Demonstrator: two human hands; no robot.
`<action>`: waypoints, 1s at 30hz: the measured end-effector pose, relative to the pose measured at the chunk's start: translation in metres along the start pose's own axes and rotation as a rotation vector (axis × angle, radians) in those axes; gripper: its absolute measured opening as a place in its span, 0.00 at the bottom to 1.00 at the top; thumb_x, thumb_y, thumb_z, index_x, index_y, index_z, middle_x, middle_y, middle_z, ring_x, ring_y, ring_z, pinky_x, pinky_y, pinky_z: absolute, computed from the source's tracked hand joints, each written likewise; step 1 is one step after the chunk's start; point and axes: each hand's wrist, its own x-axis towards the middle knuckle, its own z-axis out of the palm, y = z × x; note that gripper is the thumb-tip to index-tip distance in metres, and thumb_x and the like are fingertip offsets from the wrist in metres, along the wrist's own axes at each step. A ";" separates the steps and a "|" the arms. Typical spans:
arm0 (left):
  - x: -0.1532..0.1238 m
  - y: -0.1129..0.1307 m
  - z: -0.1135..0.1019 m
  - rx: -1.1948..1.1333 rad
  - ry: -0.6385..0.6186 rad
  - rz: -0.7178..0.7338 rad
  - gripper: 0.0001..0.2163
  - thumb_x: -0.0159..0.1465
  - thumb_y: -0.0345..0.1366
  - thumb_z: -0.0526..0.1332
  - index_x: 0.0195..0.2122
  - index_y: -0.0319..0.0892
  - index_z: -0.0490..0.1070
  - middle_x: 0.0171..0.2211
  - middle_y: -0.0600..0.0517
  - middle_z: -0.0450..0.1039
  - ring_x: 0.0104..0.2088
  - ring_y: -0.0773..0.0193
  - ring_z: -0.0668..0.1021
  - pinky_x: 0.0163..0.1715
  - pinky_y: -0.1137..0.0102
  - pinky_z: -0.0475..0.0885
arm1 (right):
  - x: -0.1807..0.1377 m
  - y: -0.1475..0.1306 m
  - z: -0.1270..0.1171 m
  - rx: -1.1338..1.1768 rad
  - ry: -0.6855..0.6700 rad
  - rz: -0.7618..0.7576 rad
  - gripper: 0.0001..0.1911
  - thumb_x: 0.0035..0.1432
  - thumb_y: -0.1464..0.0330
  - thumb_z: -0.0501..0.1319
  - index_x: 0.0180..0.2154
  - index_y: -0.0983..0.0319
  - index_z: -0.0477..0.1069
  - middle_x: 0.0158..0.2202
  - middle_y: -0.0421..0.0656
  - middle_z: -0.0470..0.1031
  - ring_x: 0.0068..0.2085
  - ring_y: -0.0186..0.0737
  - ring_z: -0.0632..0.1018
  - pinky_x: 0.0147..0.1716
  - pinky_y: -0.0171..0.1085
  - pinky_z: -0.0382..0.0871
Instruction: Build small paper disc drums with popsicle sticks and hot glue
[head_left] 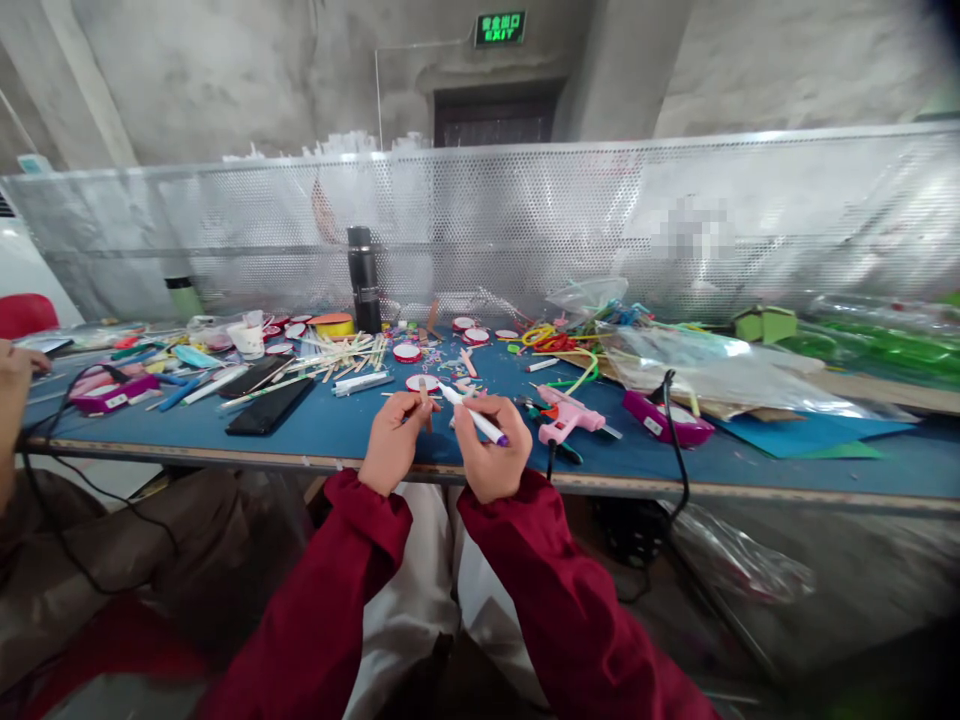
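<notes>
Over the front edge of the blue-topped table, my left hand (394,438) pinches a small flat tan piece (425,402) that looks like a short wooden stick. A white marker (480,420) with a purple end lies in my right hand (493,447), gripped like a pen. Its tip points up and left toward the tan piece; whether they touch I cannot tell. Just behind my fingers is a round white disc with a red rim (421,383). To the right of my right hand lies a pink glue gun (568,414).
Wooden sticks (345,355), a black phone (270,407) and a black thermos (364,280) are on the left. Purple boxes (667,416) with cords lie on both sides. Plastic bags (720,365) and blue sheets (806,434) cover the right. Another person's arm (11,400) shows far left.
</notes>
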 end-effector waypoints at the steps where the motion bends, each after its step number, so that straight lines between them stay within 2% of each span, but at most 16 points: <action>1: 0.000 0.001 0.000 0.043 0.005 0.020 0.11 0.67 0.40 0.59 0.33 0.40 0.76 0.32 0.51 0.72 0.37 0.63 0.73 0.41 0.69 0.67 | -0.001 0.001 0.001 -0.021 0.020 -0.022 0.05 0.58 0.66 0.66 0.33 0.59 0.71 0.29 0.40 0.76 0.30 0.38 0.77 0.33 0.39 0.73; 4: -0.001 0.005 0.002 0.045 -0.026 0.018 0.11 0.68 0.40 0.58 0.33 0.41 0.75 0.26 0.54 0.68 0.31 0.65 0.71 0.36 0.70 0.65 | -0.003 0.004 0.003 -0.024 0.026 -0.019 0.06 0.59 0.67 0.64 0.32 0.58 0.67 0.27 0.38 0.73 0.26 0.36 0.74 0.28 0.37 0.71; 6: -0.001 0.007 0.004 0.001 -0.055 0.003 0.11 0.68 0.41 0.57 0.33 0.41 0.73 0.24 0.56 0.67 0.27 0.66 0.69 0.31 0.71 0.64 | -0.003 0.004 0.003 -0.035 -0.036 -0.032 0.02 0.61 0.68 0.62 0.36 0.58 0.69 0.28 0.38 0.74 0.26 0.36 0.75 0.29 0.37 0.71; 8: -0.002 0.005 0.006 -0.023 -0.070 0.002 0.11 0.68 0.41 0.58 0.32 0.41 0.72 0.23 0.56 0.66 0.26 0.67 0.68 0.29 0.72 0.63 | -0.003 0.001 0.001 -0.058 -0.114 -0.086 0.05 0.61 0.69 0.59 0.40 0.58 0.71 0.29 0.40 0.76 0.28 0.38 0.77 0.32 0.38 0.73; 10: -0.002 0.002 0.006 -0.022 -0.072 0.006 0.12 0.67 0.41 0.59 0.30 0.41 0.72 0.24 0.56 0.67 0.27 0.67 0.69 0.29 0.72 0.63 | -0.002 -0.001 -0.001 -0.087 -0.139 -0.159 0.06 0.61 0.71 0.59 0.40 0.58 0.72 0.31 0.41 0.77 0.32 0.39 0.78 0.36 0.39 0.73; 12: -0.002 -0.001 0.007 -0.024 -0.077 -0.001 0.11 0.66 0.41 0.60 0.31 0.41 0.73 0.26 0.55 0.69 0.28 0.66 0.69 0.30 0.72 0.64 | -0.001 -0.002 -0.001 -0.102 -0.107 -0.198 0.03 0.59 0.71 0.60 0.37 0.58 0.71 0.32 0.41 0.77 0.33 0.39 0.78 0.37 0.39 0.73; 15: -0.001 -0.004 0.007 -0.018 -0.079 -0.001 0.09 0.65 0.40 0.61 0.31 0.40 0.74 0.27 0.54 0.71 0.29 0.66 0.70 0.31 0.72 0.65 | -0.001 -0.001 0.001 -0.094 -0.084 -0.197 0.03 0.59 0.71 0.61 0.34 0.58 0.69 0.30 0.40 0.75 0.31 0.38 0.77 0.35 0.39 0.72; 21: -0.002 -0.003 0.007 0.027 -0.080 0.043 0.10 0.65 0.38 0.60 0.28 0.40 0.72 0.26 0.55 0.69 0.30 0.65 0.69 0.33 0.72 0.65 | 0.000 0.000 0.003 -0.143 -0.162 -0.189 0.02 0.60 0.70 0.60 0.33 0.58 0.68 0.30 0.40 0.75 0.32 0.38 0.77 0.35 0.39 0.71; 30: -0.002 -0.002 0.007 0.060 -0.084 0.040 0.10 0.65 0.38 0.59 0.27 0.41 0.71 0.25 0.55 0.68 0.29 0.65 0.68 0.34 0.72 0.64 | -0.001 0.003 0.003 -0.136 -0.179 -0.169 0.03 0.61 0.70 0.60 0.32 0.58 0.69 0.29 0.41 0.74 0.31 0.39 0.75 0.34 0.39 0.70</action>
